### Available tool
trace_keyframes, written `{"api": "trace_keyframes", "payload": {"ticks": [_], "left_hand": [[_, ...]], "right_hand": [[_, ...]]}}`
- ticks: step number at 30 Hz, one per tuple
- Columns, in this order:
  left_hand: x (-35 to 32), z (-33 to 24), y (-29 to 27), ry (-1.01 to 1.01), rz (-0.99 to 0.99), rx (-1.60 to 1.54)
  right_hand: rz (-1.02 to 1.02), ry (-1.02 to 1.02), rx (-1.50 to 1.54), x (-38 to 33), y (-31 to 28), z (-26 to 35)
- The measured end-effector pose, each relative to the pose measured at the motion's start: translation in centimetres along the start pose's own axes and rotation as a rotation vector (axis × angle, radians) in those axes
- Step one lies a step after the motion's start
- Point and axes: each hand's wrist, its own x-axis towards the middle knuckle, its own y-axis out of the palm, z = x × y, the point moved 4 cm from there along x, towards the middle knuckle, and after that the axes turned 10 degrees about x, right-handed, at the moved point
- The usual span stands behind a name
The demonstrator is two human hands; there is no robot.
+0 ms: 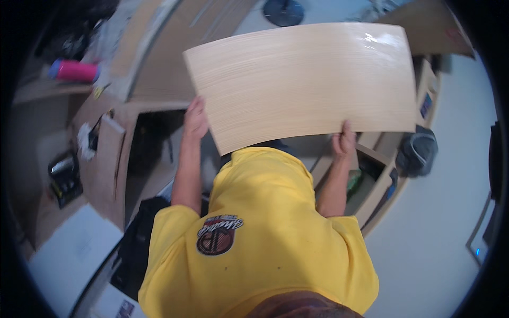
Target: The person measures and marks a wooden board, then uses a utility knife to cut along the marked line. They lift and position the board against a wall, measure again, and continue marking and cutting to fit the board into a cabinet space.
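A large rectangular wood-grain panel (302, 85), pale beige with a glossy patch at its far right corner, is held out in front of me. My left hand (196, 119) grips its left edge, fingers curled behind where I cannot see them all. On the near edge, towards the right, my right hand (344, 140) has its thumb on top and the other fingers underneath. The panel tilts a little and hides much of what lies beneath it.
To the left stands an open wooden cabinet (130, 159), with a pink roll (76, 71) above and a black-and-yellow boxed item (64, 177) inside a compartment. Right of me are an open drawer unit (379, 209) and a dark grey bag (418, 152). A round black base (283, 11) rests beyond the panel.
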Motion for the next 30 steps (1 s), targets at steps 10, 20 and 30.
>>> {"api": "trace_keyframes", "payload": {"ticks": [10,20,30], "left_hand": [[0.6,1.8,-1.9,-0.023,-0.254,0.014],[-0.9,3.4,-4.3,-0.062,-0.387,0.041],[-1.1,3.7,-6.0,-0.036,-0.336,0.006]], "right_hand": [[0.076,0.028,-0.006,-1.3,2.4,-1.0],[0.069,0.094,-0.032,-1.1,1.2,-2.3],[0.081,0.114,-0.030,-0.4,1.2,-2.6]]}}
